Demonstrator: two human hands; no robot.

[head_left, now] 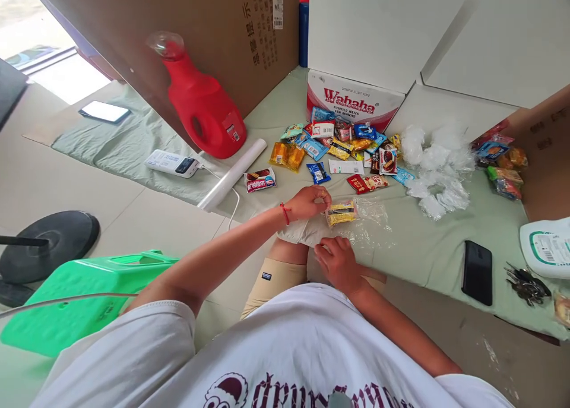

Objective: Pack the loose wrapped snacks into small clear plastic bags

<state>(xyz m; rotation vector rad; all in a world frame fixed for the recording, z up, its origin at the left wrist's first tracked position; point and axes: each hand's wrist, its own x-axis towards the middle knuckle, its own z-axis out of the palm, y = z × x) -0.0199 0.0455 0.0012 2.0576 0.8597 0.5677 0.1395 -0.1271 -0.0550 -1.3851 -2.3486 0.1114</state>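
A yellow-wrapped snack (342, 212) lies near the table's front edge, in or under a clear plastic bag (371, 215) that spreads out to its right. My left hand (310, 204), with a red cord on its wrist, is pinched closed at the left end of this bag beside the snack. Just below, my right hand (338, 262) has its fingers curled together at the table edge; whatever they hold, if anything, is hidden. Behind my hands is a pile of packaged snacks (341, 148), with a red-and-white packet (260, 180) apart to the left.
Crumpled clear bags (439, 170) sit right of the pile. A red jug (207, 108), a plastic film roll (234, 173) and a power bank (171, 163) stand or lie leftward. A black phone (477, 272) and keys (528, 283) lie right. Boxes (356, 102) wall the back.
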